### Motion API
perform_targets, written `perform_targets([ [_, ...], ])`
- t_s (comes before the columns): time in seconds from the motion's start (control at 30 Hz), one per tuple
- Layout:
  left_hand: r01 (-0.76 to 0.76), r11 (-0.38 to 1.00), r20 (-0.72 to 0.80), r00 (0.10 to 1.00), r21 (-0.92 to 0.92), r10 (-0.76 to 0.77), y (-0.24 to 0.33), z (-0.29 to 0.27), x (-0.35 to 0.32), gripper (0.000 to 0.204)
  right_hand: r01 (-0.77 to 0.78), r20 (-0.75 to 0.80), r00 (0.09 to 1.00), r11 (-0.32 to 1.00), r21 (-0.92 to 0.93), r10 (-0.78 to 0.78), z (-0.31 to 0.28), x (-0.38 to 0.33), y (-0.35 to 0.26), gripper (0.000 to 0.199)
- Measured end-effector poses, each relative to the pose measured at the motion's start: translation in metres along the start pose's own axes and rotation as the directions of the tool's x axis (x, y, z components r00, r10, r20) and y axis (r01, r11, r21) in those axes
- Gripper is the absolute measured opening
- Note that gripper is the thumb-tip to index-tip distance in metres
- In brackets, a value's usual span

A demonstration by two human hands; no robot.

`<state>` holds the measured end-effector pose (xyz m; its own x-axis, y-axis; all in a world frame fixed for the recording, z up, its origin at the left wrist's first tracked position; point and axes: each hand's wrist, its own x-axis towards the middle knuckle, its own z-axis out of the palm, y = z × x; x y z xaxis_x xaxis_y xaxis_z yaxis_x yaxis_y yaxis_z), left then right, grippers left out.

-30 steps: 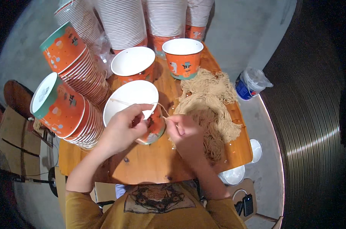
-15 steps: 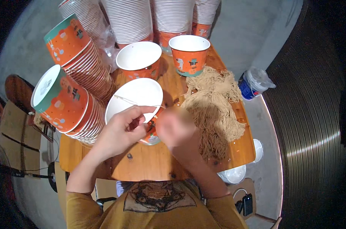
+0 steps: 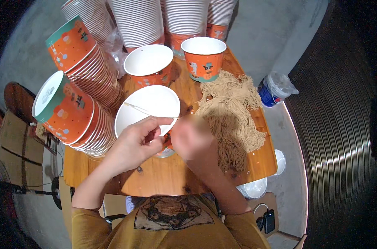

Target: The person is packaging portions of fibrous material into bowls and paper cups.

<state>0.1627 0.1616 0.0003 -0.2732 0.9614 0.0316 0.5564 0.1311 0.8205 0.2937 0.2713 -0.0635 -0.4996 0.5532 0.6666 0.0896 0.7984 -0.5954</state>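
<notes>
Left hand (image 3: 140,141) pinching thin cord (image 3: 149,111) across empty tilted orange cup (image 3: 149,112) at table (image 3: 155,176) centre. Right hand (image 3: 192,137) blurred, grip unclear. Cup stacks (image 3: 84,103) crowding left edge; string pile (image 3: 234,112) right.

A small workshop (bare concrete floor (image 3: 259,37)): stacked paper cups (image 3: 138,20).
</notes>
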Motion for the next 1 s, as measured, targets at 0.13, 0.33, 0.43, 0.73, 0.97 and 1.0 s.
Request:
perform_targets([
  [0.13,0.028,0.999,0.060,0.998,-0.038,-0.025,0.000,0.002,0.005,0.037,-0.034,0.016,0.999,0.999,0.007,0.033,-0.001,-0.003,0.005,0.012],
  [0.33,-0.011,0.995,0.126,0.992,-0.102,0.024,-0.017,0.010,0.025,0.024,-0.053,0.031,0.998,0.998,-0.018,0.053,-0.001,-0.005,0.009,0.009],
  [0.43,0.016,0.999,0.162,0.987,-0.046,-0.008,-0.023,0.014,0.034,0.017,-0.088,0.017,0.996,0.996,-0.004,0.088,0.003,-0.009,0.015,0.008],
  [0.73,0.002,0.957,0.079,0.997,0.290,-0.026,-0.009,0.018,0.038,0.012,-0.201,0.108,0.975,0.978,0.060,0.193,-0.008,-0.006,0.021,0.005],
  [0.97,-0.080,0.963,-0.097,0.989,0.258,0.109,-0.008,0.006,0.033,0.010,-0.354,0.195,0.930,0.901,0.249,0.312,-0.013,0.009,0.013,0.010],
  [1.0,-0.105,0.974,-0.082,0.989,0.200,0.124,-0.006,0.007,0.034,0.010,-0.279,0.180,0.955,0.924,0.260,0.237,-0.010,0.010,0.014,0.012],
])
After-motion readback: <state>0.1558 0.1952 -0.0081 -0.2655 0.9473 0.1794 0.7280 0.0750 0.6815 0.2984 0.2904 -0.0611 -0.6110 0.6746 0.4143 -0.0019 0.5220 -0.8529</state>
